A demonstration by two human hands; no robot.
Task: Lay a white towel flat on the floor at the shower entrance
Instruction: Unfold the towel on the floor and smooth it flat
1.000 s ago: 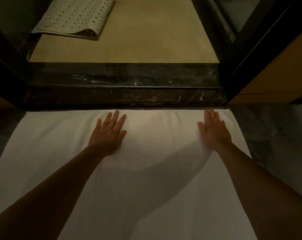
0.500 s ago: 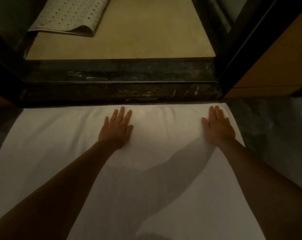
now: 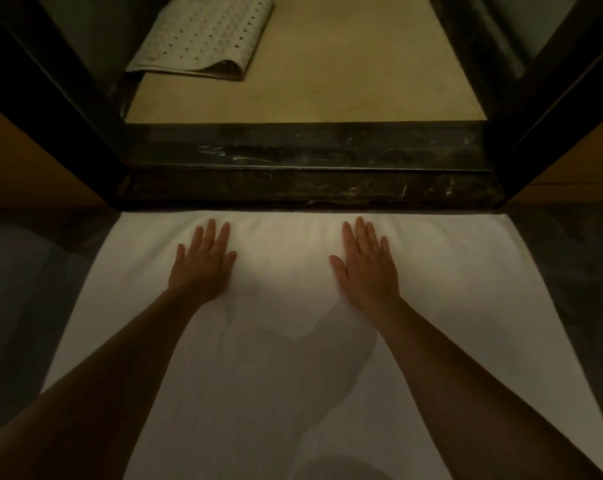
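A white towel (image 3: 449, 306) lies spread on the dark floor, its far edge against the black marble shower threshold (image 3: 303, 188). My left hand (image 3: 203, 265) rests flat on the towel near its far edge, palm down, fingers apart. My right hand (image 3: 367, 268) lies flat beside it, a little right of the towel's middle, palm down with fingers extended. Neither hand holds anything. A few faint wrinkles show between my forearms.
Beyond the threshold is the beige shower floor (image 3: 345, 71) with a folded perforated rubber mat (image 3: 203, 39) at its far left. Black door frames (image 3: 552, 116) and wooden panels (image 3: 26, 161) flank the entrance. Dark marble floor (image 3: 577, 271) lies on both sides of the towel.
My right hand has slid left from the towel's right edge toward the middle. My left hand stays near the far edge. The view has shifted, showing more of the towel's right side.
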